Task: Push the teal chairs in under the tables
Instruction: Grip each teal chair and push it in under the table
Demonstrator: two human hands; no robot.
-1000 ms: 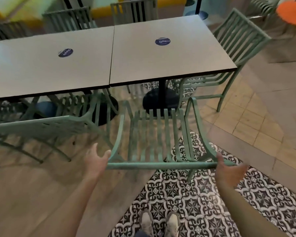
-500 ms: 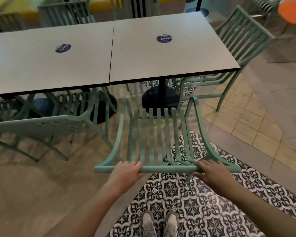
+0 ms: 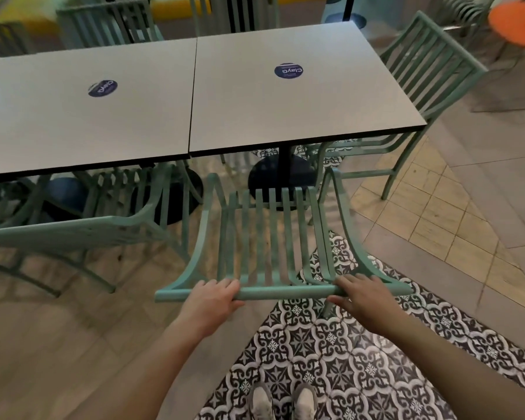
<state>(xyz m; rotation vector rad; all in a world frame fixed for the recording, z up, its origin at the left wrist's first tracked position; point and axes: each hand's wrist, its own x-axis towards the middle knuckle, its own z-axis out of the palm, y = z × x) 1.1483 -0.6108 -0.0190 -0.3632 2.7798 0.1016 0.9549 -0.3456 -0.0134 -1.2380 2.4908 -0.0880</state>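
Note:
A teal slatted chair (image 3: 267, 237) stands right in front of me, its back toward me and its seat facing the right grey table (image 3: 285, 122). My left hand (image 3: 209, 301) grips the left part of its top rail. My right hand (image 3: 364, 298) lies over the right part of the same rail with the fingers curled on it. The seat's front edge is just short of the table's near edge. A second teal chair (image 3: 73, 234) sits to the left, partly under the left table (image 3: 73, 125). A third teal chair (image 3: 419, 86) stands at the right table's end.
Black round pedestal bases (image 3: 281, 177) stand under the tables. More teal chairs (image 3: 103, 22) line the far side. An orange table (image 3: 519, 22) is at the top right. My shoes (image 3: 282, 401) stand on patterned black-and-white tiles; wood-look floor lies to the left.
Both hands came down from open beside the chair back onto its top rail and closed on it. The chair has shifted slightly toward the table.

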